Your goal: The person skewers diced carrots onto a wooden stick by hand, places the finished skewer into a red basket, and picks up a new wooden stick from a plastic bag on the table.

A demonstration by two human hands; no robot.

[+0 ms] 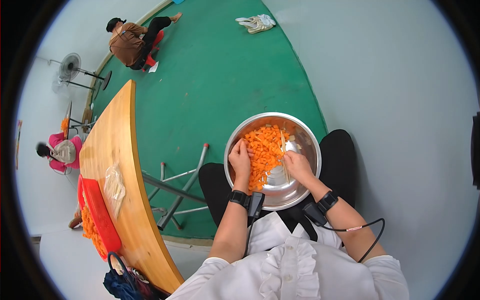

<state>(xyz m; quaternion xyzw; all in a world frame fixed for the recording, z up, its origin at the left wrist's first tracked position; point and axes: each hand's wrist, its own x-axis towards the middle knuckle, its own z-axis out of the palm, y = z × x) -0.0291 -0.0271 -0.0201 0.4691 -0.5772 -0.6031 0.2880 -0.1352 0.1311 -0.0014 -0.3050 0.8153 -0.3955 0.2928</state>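
Note:
A round steel bowl (pixel 318 150) rests on my lap, with a heap of orange carrot cubes (pixel 265 147) over its left and middle part. My right hand (pixel 298 167), inside the bowl on its right side, is closed around several thin wooden skewers (pixel 284 157) that stand roughly lengthwise. Over the left part of the heap, my left hand (pixel 240 159) is closed, with its fingertips pinched together. Whatever lies between those fingertips is too small to make out. A few pale pieces lie among the cubes near the skewers.
To my left stands a wooden table (pixel 127 150) with a bag of skewers (pixel 115 187) and a red basket (pixel 102 215) of orange pieces. Metal legs (pixel 182 190) reach toward my knee. Farther off are a seated person (pixel 130 45), another person (pixel 65 150), a fan (pixel 70 65) and shoes (pixel 256 23).

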